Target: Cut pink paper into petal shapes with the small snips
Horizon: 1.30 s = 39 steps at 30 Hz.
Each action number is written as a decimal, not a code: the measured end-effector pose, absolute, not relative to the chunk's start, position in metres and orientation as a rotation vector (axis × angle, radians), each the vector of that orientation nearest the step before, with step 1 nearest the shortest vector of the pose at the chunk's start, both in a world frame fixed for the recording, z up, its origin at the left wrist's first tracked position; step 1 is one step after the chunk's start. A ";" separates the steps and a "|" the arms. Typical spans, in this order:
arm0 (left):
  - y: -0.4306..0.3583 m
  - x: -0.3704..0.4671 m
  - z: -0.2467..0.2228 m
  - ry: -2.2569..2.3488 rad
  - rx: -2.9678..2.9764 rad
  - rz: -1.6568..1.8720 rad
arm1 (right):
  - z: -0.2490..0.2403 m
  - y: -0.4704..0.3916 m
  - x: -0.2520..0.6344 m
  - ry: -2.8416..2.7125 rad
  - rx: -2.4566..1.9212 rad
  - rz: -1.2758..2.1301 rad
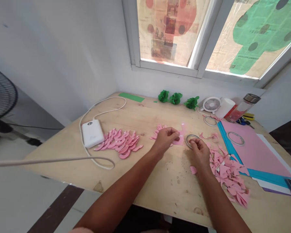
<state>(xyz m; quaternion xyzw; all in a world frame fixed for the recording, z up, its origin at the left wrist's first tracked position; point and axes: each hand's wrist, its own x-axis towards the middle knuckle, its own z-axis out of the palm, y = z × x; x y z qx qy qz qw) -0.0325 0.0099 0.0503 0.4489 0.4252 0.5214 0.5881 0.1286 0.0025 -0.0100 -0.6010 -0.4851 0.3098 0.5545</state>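
My right hand (pixel 200 152) pinches a narrow grey roll of tape (pixel 187 142) just above the tabletop. To its left, my left hand (pixel 165 138) has its thumb and fingertips pressed together; whatever lies between them is too small to make out. Beside those fingertips is a flat pink paper piece (pixel 180 139) with small whitish marks. A small group of cut pink paper pieces (pixel 157 131) lies behind my left hand, partly hidden by it. Loose pink paper scraps (pixel 229 176) are heaped to the right of my right hand.
Curved pink paper strips (pixel 124 144) lie left, beside a white power bank (pixel 92 133) with a looped cable (pixel 81 129). Green paper flowers (pixel 176 98) stand at the back. Stacked coloured sheets (pixel 259 152), another tape roll (pixel 229 137), a small fan (pixel 211 104) and a bottle (pixel 242 108) occupy the right.
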 end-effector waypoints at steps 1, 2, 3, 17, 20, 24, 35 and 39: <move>0.005 -0.047 0.053 1.034 1.088 1.227 | -0.010 0.002 0.129 -1.142 -1.432 0.727; -0.001 -0.063 0.055 1.088 1.132 1.239 | -0.010 0.002 0.129 -1.137 -1.439 0.724; -0.007 -0.079 0.055 1.170 1.162 1.268 | -0.010 0.002 0.129 -1.134 -1.447 0.724; -0.023 -0.201 0.010 2.446 1.791 0.682 | -0.019 0.004 0.133 -1.177 -1.450 0.679; -0.025 -0.194 -0.003 2.506 2.040 0.684 | -0.016 0.003 0.132 -1.177 -1.469 0.661; -0.034 -0.187 -0.018 2.293 2.215 0.669 | -0.012 0.000 0.130 -1.199 -1.490 0.665; -0.043 -0.181 -0.035 2.186 2.305 0.318 | -0.018 0.002 0.131 -1.199 -1.422 0.668; -0.042 -0.181 -0.035 2.201 2.301 0.310 | -0.016 0.002 0.131 -1.199 -1.396 0.663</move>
